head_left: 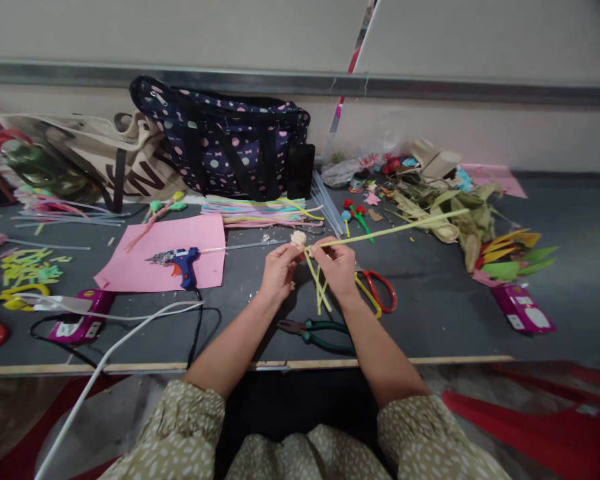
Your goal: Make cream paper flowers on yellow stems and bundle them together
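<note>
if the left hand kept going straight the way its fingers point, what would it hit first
Probably the small cream bud at the fingertips of the left hand, which it already seems to touch. Beyond that lies the bundle of pastel straws, then the spotted bag; depth is uncertain.

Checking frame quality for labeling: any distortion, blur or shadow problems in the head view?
Head view: wide-angle bowing curves the table edge; soft even light, faint shadows under left hand and right hand; centre is sharp, corners are dimmer, no glare.
</note>
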The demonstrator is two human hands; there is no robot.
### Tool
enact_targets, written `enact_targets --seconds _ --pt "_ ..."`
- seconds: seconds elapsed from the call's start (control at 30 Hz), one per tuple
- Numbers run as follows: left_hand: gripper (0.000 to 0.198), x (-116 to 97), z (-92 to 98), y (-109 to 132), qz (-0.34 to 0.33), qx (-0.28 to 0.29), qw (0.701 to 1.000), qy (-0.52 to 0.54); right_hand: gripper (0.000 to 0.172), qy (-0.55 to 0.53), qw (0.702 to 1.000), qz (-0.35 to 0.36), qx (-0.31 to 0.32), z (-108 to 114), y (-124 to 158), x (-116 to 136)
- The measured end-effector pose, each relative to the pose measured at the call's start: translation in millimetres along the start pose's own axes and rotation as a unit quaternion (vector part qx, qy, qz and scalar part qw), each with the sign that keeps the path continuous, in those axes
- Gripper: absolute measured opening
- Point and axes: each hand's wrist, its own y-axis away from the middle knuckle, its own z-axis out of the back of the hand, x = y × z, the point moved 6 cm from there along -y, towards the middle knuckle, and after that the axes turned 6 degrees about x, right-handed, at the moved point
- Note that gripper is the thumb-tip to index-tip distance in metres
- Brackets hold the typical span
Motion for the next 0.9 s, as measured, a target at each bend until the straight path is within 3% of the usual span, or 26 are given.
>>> enact_targets --seconds 0.17,0.53,0.9 --pt "0.019 0.2 -4.9 1.2 -0.014 0.012 1.0 -0.004 0.016 -0.051 0.998 -0.022 -0.004 0.9 -2.3 -7.2" --pt "0.025 4.7 -4.0 0.0 0.018 0.022 0.999 -0.016 0.01 0.157 0.978 0.132 -0.019 3.9 4.9 22.2" --pt "0.024 4.0 -3.8 -1.0 0.01 0.065 0.995 -0.075 0.012 0.09 0.994 0.067 -0.009 5.4 1.9 15.3"
